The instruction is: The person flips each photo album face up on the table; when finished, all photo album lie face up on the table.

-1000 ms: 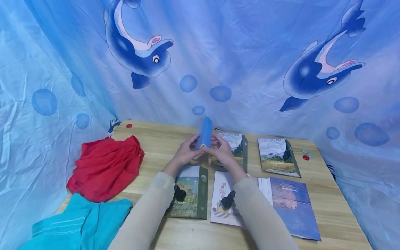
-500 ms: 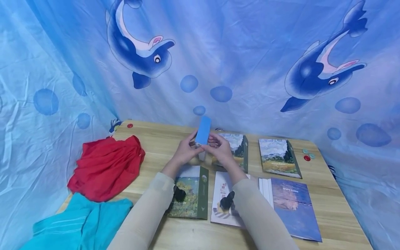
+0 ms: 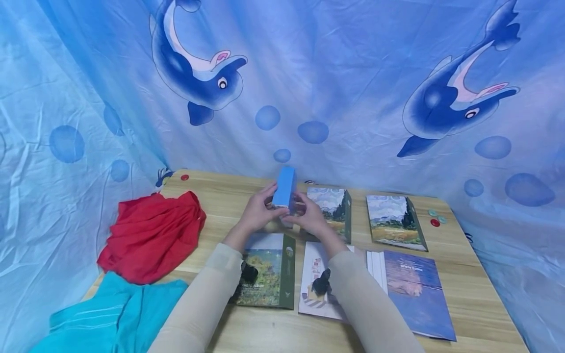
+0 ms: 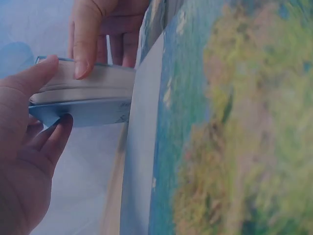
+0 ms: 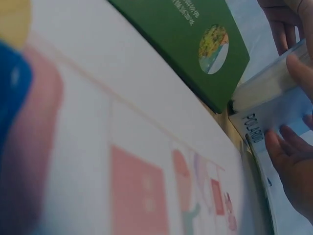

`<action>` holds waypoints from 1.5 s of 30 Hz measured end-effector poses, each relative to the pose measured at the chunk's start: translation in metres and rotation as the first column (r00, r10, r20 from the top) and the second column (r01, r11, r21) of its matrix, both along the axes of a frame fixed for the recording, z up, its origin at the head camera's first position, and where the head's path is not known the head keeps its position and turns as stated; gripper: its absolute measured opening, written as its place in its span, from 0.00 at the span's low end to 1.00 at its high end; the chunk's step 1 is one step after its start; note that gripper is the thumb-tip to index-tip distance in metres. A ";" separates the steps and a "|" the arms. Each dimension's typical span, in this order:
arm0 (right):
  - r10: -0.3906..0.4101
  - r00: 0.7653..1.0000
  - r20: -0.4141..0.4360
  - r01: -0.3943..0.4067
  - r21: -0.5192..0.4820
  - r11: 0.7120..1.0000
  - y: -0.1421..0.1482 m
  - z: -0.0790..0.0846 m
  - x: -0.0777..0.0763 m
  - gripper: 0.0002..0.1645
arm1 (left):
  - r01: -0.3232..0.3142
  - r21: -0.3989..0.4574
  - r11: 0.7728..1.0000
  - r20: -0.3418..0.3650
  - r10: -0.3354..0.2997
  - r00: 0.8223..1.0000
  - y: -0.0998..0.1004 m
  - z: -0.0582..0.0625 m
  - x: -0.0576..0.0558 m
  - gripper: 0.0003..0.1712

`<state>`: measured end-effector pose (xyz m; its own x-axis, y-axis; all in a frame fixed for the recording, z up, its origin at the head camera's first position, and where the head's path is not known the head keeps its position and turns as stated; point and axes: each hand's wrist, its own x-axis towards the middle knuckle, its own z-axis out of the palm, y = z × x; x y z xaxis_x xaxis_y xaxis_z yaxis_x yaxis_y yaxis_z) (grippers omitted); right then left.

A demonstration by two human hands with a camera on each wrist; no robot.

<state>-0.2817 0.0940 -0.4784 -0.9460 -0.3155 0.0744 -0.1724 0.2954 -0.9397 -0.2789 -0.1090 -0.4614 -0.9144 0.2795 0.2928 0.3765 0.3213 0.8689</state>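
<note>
Between both hands, near the back middle of the table, a small blue photo album [image 3: 284, 186] stands on edge with its blue spine upward. My left hand [image 3: 256, 211] grips its left side, thumb at the page edges. In the left wrist view, the pale pages of the album [image 4: 88, 93] show between light blue covers. The right hand [image 3: 312, 214] holds the opposite side, thumb at the near end. Its fingertips [image 5: 275, 144] rest on the cover beside dark lettering in the right wrist view.
Several larger albums surround the hands: a green-spined one [image 3: 265, 279], a white one [image 3: 315, 294], a purple one [image 3: 419, 294] and two landscape ones [image 3: 393, 220]. Red cloth [image 3: 150, 235] and turquoise cloth [image 3: 110, 314] lie left. Small discs [image 3: 435, 222] sit at the right, before a blue curtain [image 3: 353, 88].
The blue album has turned in the hands and shifted slightly left, its spine now facing up more squarely. The right hand's fingers have spread a little. The surrounding albums and cloths stay put.
</note>
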 end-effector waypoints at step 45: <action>0.041 0.993 -0.114 0.012 0.428 0.904 -0.010 -0.001 0.000 0.42 | -0.073 -0.187 0.980 0.272 0.123 0.955 -0.046 -0.023 0.004 0.48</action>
